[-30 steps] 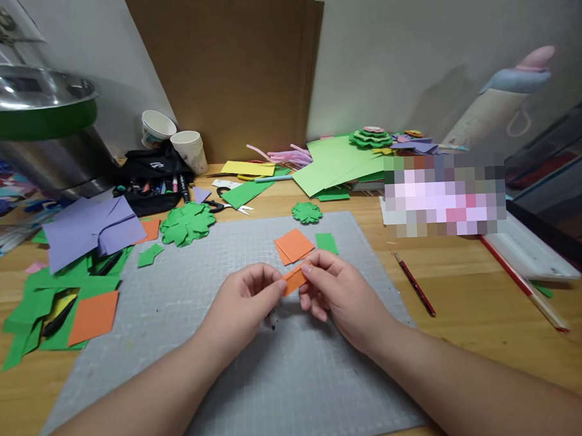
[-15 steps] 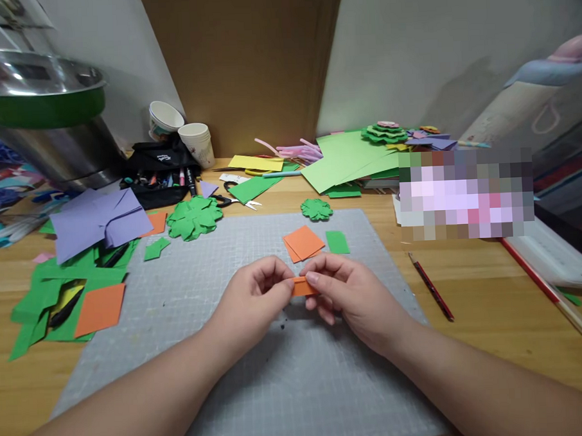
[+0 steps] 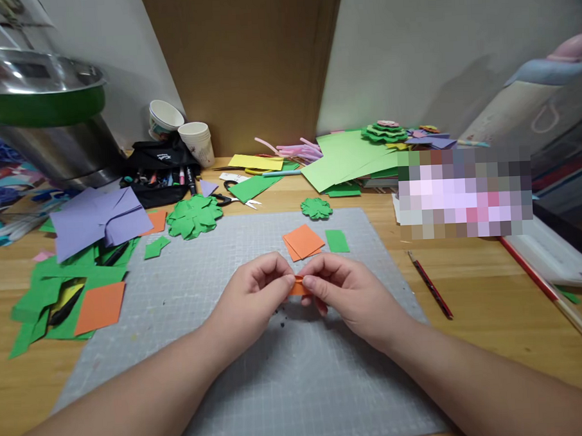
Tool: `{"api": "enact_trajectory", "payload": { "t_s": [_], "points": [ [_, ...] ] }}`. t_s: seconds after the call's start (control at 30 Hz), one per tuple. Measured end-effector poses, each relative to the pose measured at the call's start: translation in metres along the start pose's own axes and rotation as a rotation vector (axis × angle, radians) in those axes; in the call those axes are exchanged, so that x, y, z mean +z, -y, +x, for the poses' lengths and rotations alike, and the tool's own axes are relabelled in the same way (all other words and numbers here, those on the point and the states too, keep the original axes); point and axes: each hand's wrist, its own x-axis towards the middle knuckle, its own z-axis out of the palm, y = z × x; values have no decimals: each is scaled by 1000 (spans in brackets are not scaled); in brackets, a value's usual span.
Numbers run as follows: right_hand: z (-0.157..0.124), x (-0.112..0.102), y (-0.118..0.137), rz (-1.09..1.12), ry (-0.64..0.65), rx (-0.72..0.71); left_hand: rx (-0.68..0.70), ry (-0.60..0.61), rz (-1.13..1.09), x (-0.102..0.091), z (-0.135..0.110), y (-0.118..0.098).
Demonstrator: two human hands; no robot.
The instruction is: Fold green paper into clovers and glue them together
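Note:
Between my two hands is a small piece of orange paper (image 3: 298,287), its upper edge folded over. My left hand (image 3: 262,287) pinches its left end between thumb and fingers. At the right end, my right hand (image 3: 339,286) grips the paper with thumb on top and fingers behind. Much of the piece is hidden by the fingertips. Just beyond lie orange paper squares (image 3: 304,242), overlapping on the grey cutting mat (image 3: 221,394). A green paper rectangle (image 3: 337,241) is to their right. Farther back sits a small green paper flower (image 3: 316,208).
A larger green paper flower (image 3: 194,217) and scissors (image 3: 237,200) lie behind the mat. Purple sheets (image 3: 95,217), green scraps and an orange square (image 3: 101,308) are at left. A pencil (image 3: 429,286) lies right of the mat. A steel pot (image 3: 70,147), black pouch (image 3: 158,169) and paper cups (image 3: 197,143) stand back left.
The fingertips have drawn slightly closer together on the orange paper, so less of it shows, and its folded top edge now bows. Other things stay in place.

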Motion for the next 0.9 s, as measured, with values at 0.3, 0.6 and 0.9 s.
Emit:
{"api": "enact_trajectory", "payload": {
  "t_s": [0.3, 0.6, 0.9],
  "points": [
    [0, -1, -1, 84, -17, 29, 107, -14, 142, -2, -2, 1],
    [2, -2, -1, 223, 2, 149, 59, 15, -22, -1, -1, 4],
    [-1, -1, -3, 189, 39, 97, 103, 38, 64, 0, -2, 4]
  ]
}}
